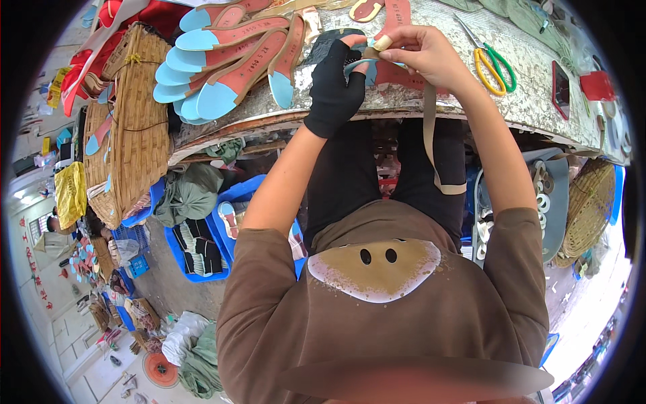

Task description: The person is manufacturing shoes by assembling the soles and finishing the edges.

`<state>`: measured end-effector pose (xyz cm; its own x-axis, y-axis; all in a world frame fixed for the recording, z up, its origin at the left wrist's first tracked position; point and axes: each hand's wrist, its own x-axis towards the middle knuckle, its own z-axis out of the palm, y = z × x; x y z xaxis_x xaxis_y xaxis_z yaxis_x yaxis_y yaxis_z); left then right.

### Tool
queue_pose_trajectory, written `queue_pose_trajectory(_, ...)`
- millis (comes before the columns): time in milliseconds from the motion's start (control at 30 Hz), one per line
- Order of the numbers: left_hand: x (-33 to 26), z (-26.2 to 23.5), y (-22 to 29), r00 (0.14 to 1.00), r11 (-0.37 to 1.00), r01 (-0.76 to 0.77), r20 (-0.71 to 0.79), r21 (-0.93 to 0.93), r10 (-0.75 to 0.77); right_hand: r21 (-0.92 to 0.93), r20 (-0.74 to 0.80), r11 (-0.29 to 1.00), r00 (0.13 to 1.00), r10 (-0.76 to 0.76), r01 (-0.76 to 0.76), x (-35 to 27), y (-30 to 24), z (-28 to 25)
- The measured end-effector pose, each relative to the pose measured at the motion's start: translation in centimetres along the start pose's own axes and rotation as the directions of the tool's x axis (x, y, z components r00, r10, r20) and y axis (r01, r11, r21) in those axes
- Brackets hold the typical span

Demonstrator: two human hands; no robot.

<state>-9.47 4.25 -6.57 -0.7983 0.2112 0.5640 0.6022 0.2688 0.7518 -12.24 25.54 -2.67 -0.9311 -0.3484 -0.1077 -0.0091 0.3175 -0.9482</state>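
Observation:
My left hand (334, 87) wears a black fingerless glove and pinches a light blue shoe sole piece (368, 65) at the edge of the worn workbench (431, 101). My right hand (427, 57), bare with a taped fingertip, presses the same piece from the right and holds a tan strap (431, 135) that hangs down from it toward my lap. A red insole (397, 20) lies on the bench just behind my hands.
A stack of pink-and-blue soles (229, 60) lies at the bench's left. Scissors with yellow and green handles (494, 67) rest to the right. Woven baskets (138, 121) stand at left, another basket (589, 205) at right, and blue crates (202, 242) with parts sit on the floor.

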Motion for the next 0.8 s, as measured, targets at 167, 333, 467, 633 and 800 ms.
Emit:
queue_pose_trajectory(167, 0.4, 0.4, -0.4, 0.996, 0.995, -0.080, -0.041, 0.053, 0.083, 0.062, -0.025, 0.977, 0.979, -0.202, 0.203, 0.6, 1.8, -1.4)
queue_pose_trajectory(333, 0.6, 0.7, -0.4, 0.995, 0.996, -0.066, -0.072, 0.060, 0.070, 0.066, -0.001, 0.981, 0.984, -0.180, 0.180, 0.7, 1.4, -0.8)
queue_pose_trajectory(467, 0.8, 0.8, -0.5, 0.992, 0.993, -0.086, -0.084, 0.085, 0.093, -0.006, -0.020, 0.990, 0.990, -0.138, 0.138, 0.8, 1.3, -0.3)
queue_pose_trajectory(633, 0.8, 1.1, -1.4, 0.984, 0.989, -0.139, -0.102, 0.059, 0.144, 0.022, -0.047, 0.973, 0.972, -0.230, 0.231, 0.6, 1.9, 1.1)
queue_pose_trajectory(800, 0.5, 1.5, -1.7, 0.967, 0.960, -0.205, -0.109, 0.193, 0.228, -0.450, -0.067, 0.781, 0.855, -0.514, 0.434, -0.4, 0.0, 1.4)
